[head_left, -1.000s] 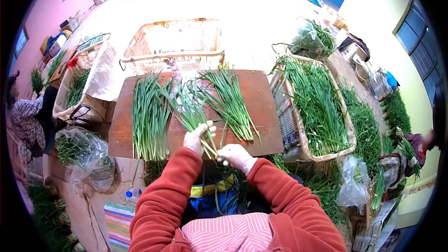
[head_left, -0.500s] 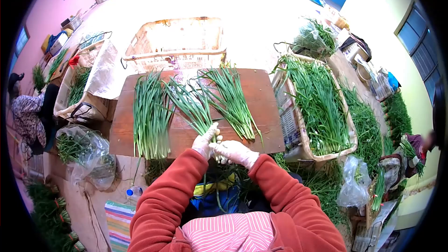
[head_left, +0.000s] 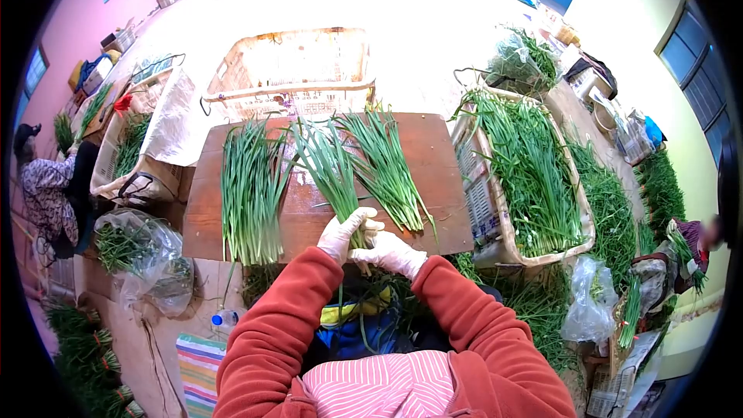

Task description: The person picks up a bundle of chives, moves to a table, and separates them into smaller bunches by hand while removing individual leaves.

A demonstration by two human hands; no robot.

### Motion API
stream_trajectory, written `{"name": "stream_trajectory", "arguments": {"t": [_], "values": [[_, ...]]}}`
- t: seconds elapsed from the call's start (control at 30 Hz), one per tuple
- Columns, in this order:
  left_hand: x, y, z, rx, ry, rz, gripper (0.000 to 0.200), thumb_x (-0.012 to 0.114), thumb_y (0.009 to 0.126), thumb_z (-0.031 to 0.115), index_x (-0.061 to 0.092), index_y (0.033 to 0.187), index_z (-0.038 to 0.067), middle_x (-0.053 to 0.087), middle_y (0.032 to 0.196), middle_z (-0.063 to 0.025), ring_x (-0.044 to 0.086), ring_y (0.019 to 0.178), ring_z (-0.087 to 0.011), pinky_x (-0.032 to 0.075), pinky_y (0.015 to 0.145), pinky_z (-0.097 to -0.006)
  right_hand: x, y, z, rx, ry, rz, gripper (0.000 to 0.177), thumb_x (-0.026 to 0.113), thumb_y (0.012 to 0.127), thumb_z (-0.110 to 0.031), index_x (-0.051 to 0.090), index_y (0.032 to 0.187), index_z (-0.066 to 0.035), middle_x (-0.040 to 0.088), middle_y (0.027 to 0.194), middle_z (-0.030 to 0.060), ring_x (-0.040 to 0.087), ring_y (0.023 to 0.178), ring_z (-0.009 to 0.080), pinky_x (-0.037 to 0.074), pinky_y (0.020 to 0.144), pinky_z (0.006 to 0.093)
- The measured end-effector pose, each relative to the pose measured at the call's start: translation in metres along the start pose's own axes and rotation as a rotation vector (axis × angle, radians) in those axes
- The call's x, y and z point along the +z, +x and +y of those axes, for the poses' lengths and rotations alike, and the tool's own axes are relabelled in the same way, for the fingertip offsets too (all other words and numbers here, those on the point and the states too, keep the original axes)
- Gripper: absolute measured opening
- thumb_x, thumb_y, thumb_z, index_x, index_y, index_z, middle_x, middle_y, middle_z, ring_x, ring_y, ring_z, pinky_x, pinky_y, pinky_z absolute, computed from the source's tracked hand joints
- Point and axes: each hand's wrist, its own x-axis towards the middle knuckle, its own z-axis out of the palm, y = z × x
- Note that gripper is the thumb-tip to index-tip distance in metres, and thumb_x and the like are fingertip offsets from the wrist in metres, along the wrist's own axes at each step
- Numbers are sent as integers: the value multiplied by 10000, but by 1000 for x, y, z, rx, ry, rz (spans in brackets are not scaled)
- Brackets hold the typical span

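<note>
My left hand (head_left: 343, 234), in a pale glove, is wrapped round the stalks of a middle bunch of green stems (head_left: 329, 170). Its leaves point away over the brown board (head_left: 205, 220). My right hand (head_left: 389, 254), gloved too, has its curled fingers against the lower ends of the same bunch; whether it grips them is hidden. A wider bunch (head_left: 251, 193) lies on the board to the left, and another bunch (head_left: 391, 174) rests to the right.
Beyond the board stands a white crate (head_left: 290, 97). A crate full of green stems (head_left: 530, 178) is on the right, a lined crate (head_left: 147, 139) on the left. One person (head_left: 50, 186) sits far left, another (head_left: 685, 244) far right. Plastic bags lie on both sides.
The middle bunch has turned more upright, its leaf tips shifting right. My left hand's fingers have moved round the stalks, and my right hand has shifted slightly. The person at far left has raised an arm.
</note>
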Motion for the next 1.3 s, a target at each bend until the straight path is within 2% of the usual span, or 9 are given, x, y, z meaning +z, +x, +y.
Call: {"name": "stream_trajectory", "arguments": {"t": [0.1,0.4,0.47,0.53,0.63,0.8,1.07,1.17,1.3], "values": [[8,-3,5,26,128,-1,287,600,854,286,586,991,33,619,867,-63,595,790,-175,505,686,-317,-10,1,-12,293,-102,-95,341,707,751,-274,621,967,-24,635,848,54,587,787,160,453,726,279],[15,-10,20,115,294,-33,236,712,751,98,608,943,8,628,868,-52,583,793,-119,481,703,-255,1,25,10,-1,-21,63,239,694,737,-119,601,941,-36,610,762,25,577,680,114,464,581,256],[13,-8,20,189,329,-49,242,712,744,83,606,943,-5,627,882,-61,587,796,-134,490,712,-269,3,56,54,115,1411,-164,231,664,767,-122,590,975,-52,605,783,24,575,674,117,470,574,245],[10,-6,21,192,343,-99,255,714,737,79,607,951,-9,629,889,-70,593,819,-150,491,747,-295,6,49,79,23,1207,-16,206,638,798,-159,598,981,-71,619,837,13,585,710,124,486,621,261],[9,-4,20,194,338,-62,353,702,733,45,580,1060,-4,630,901,-81,598,841,-165,492,754,-295,2,36,64,-109,-233,120,215,668,785,-261,639,914,-92,648,903,65,612,830,195,482,732,310],[19,-15,28,146,393,-72,495,713,725,104,542,1182,20,631,949,-77,585,812,-130,474,737,-268,1,32,35,61,-296,10,299,677,771,-321,620,959,-95,640,941,110,597,920,257,469,763,342],[11,-8,22,151,278,-45,374,578,796,86,542,1166,44,545,658,-15,507,602,-105,419,581,-238,5,25,35,-249,-597,116,401,670,758,-225,527,1111,-100,581,1016,163,549,961,333,448,818,365],[14,-11,31,236,52,2,349,538,839,138,529,1172,34,525,652,-28,487,573,-112,423,562,-250,27,27,51,-26,175,148,338,600,839,-235,520,1114,-57,593,1005,130,566,929,257,445,824,335],[1,3,24,322,-212,223,249,639,820,142,531,1022,44,542,770,-15,528,653,-115,456,588,-256,34,11,9,230,176,127,220,524,877,-209,547,1004,-32,592,708,54,535,597,144,449,601,289]]}}
